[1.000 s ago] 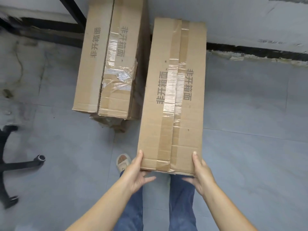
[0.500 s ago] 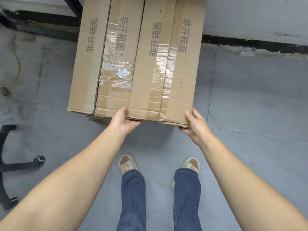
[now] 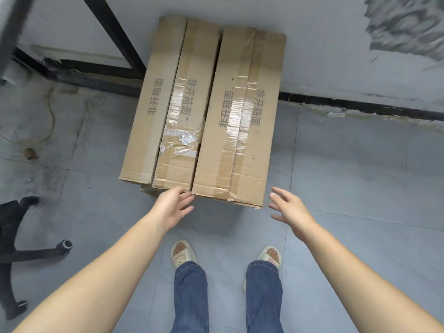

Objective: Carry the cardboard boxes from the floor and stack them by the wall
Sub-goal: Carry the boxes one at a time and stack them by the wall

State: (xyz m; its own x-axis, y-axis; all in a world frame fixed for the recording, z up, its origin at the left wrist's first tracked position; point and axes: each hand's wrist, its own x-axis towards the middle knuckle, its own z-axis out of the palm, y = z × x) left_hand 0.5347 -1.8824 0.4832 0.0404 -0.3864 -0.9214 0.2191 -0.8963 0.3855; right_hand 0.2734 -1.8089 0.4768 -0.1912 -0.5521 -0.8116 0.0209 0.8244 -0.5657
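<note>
Two boxes (image 3: 206, 111) side by side against wall (image 3: 324, 44). Left hand (image 3: 173, 207) spread, fingertips at right box corner; right hand (image 3: 289, 209) spread, holding nothing.

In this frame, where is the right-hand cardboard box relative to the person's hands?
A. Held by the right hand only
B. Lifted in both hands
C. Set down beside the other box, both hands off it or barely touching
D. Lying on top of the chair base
C: the right-hand box sits beside the left-hand box, with the right hand open and clear and the left hand open at its corner.
</note>
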